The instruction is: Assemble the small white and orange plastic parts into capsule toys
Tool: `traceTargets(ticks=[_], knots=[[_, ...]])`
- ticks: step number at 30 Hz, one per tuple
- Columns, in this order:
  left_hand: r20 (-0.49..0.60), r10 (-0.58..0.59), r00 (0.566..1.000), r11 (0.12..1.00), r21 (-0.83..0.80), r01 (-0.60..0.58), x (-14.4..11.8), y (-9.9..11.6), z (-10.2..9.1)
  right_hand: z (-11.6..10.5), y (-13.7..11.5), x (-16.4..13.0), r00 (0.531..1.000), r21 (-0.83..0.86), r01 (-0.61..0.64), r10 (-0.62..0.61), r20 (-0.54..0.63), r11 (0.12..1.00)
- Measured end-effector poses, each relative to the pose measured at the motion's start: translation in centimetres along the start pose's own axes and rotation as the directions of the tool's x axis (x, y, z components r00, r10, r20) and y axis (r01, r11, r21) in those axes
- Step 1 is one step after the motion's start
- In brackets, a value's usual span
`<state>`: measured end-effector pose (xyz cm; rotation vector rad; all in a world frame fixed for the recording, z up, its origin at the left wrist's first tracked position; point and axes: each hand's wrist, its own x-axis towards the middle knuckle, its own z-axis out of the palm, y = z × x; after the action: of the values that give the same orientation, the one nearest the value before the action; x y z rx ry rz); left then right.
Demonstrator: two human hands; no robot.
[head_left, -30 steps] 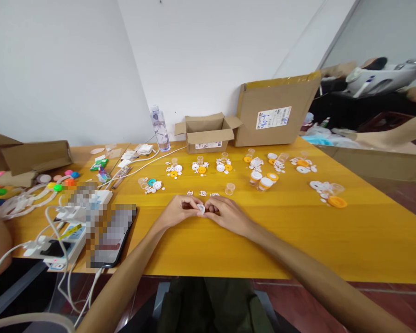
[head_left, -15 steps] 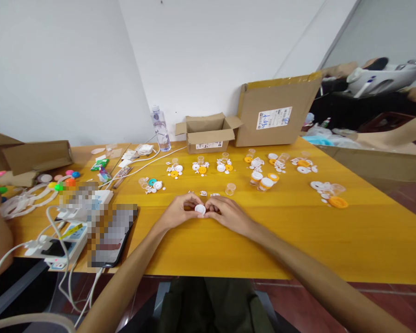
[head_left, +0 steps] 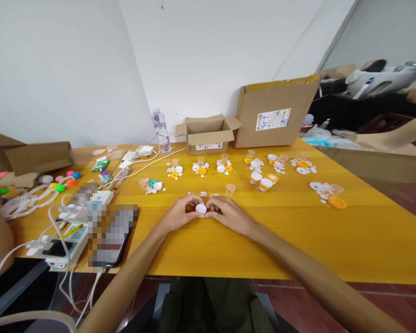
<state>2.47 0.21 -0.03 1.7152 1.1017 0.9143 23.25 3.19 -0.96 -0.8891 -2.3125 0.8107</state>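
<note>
White round plastic cap (head_left: 201,209) pinched by fingertips of my left hand (head_left: 180,212) and right hand (head_left: 229,215), back from front edge of yellow-brown wooden desk (head_left: 229,256).

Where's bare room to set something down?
Bare yellow wooden tabletop: between left forearm and right forearm; between right forearm and round orange plastic disc. Crowded: around white plastic power strips; beyond the held round white plastic cap.

From my remote seat I see the left hand (head_left: 179,212) and right hand (head_left: 229,216) pinching a disc (head_left: 201,209) above the table (head_left: 291,231), a bottle (head_left: 162,132) standing near its back edge.
</note>
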Motion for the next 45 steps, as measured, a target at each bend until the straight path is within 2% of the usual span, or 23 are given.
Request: traceTargets(ticks=[5,9,13,15,17,20,22,24,27,29,30,31,32,33,34,36,38,39,40,44,45], knots=[[0.011,0.012,1.000,0.999,0.043,-0.012,-0.2,0.0,0.0,-0.1,0.2,-0.2,1.000,0.026,0.018,-0.018,-0.024,0.999],[-0.002,0.065,0.998,0.990,0.124,-0.065,-0.4,0.0,-0.1,-0.5,0.4,-0.3,0.998,-0.004,0.044,-0.044,-0.052,0.999],[-0.052,0.197,0.979,0.959,0.216,-0.182,-0.6,0.5,-0.2,-1.3,0.5,-0.2,0.992,-0.082,0.062,-0.071,-0.107,0.995],[-0.096,0.293,0.951,0.921,0.296,-0.254,-0.6,1.2,0.0,-1.7,0.5,0.1,0.986,-0.134,0.077,-0.095,-0.134,0.988],[-0.121,0.396,0.910,0.845,0.435,-0.310,-0.3,2.1,0.9,-2.0,0.4,0.6,0.981,-0.189,0.085,-0.115,-0.156,0.978],[0.042,0.537,0.843,0.661,0.600,-0.451,0.5,3.8,3.9,-2.0,0.0,2.2,0.978,-0.257,0.099,-0.142,-0.155,0.961],[0.185,0.585,0.790,0.534,0.645,-0.546,1.2,4.9,7.2,-1.8,-0.5,3.8,0.972,-0.349,0.094,-0.161,-0.169,0.932],[0.280,0.596,0.753,0.441,0.670,-0.598,1.9,6.0,10.9,-1.4,-1.0,5.6,0.967,-0.473,0.155,-0.232,-0.109,0.867],[0.415,0.586,0.696,0.404,0.595,-0.695,2.2,7.9,15.9,-0.9,-1.5,7.9,0.947,-0.600,0.219,-0.316,-0.058,0.769],[0.490,0.567,0.662,0.414,0.525,-0.744,2.0,9.3,18.1,-0.6,-1.6,9.0,0.928,-0.658,0.268,-0.372,-0.020,0.704],[0.541,0.552,0.635,0.412,0.485,-0.772,2.0,10.0,18.9,-0.6,-1.6,9.4,0.919,-0.682,0.287,-0.395,-0.004,0.673],[0.606,0.539,0.585,0.403,0.425,-0.811,2.0,10.7,19.3,-0.6,-1.6,9.7,0.910,-0.704,0.299,-0.414,0.008,0.645],[0.673,0.528,0.517,0.393,0.347,-0.852,2.1,11.2,19.6,-0.6,-1.6,9.9,0.904,-0.723,0.305,-0.427,0.015,0.620],[0.713,0.516,0.474,0.389,0.297,-0.872,2.3,11.7,19.7,-0.6,-1.5,10.0,0.900,-0.738,0.307,-0.436,0.019,0.600],[0.728,0.513,0.455,0.380,0.283,-0.881,2.6,12.1,19.7,-0.7,-1.5,10.0,0.896,-0.751,0.306,-0.443,0.020,0.585],[0.694,0.506,0.512,0.362,0.368,-0.856,3.4,12.5,19.4,-0.8,-1.5,9.9,0.891,-0.767,0.302,-0.453,0.017,0.566],[0.615,0.513,0.599,0.371,0.471,-0.800,4.0,12.6,19.0,-0.8,-1.5,9.6,0.889,-0.778,0.297,-0.458,0.013,0.554],[0.586,0.532,0.611,0.368,0.490,-0.790,4.2,12.6,18.9,-0.8,-1.5,9.4,0.889,-0.782,0.293,-0.457,0.012,0.550],[0.570,0.555,0.606,0.357,0.494,-0.793,4.3,12.6,18.9,-0.7,-1.6,9.3,0.891,-0.786,0.289,-0.453,0.013,0.546],[0.603,0.612,0.512,0.297,0.425,-0.855,3.7,12.3,19.0,-0.5,-1.7,8.9,0.903,-0.775,0.285,-0.430,0.020,0.564],[0.601,0.617,0.508,0.290,0.426,-0.857,3.5,12.1,18.9,-0.5,-1.7,8.7,0.906,-0.765,0.284,-0.422,0.018,0.578]])
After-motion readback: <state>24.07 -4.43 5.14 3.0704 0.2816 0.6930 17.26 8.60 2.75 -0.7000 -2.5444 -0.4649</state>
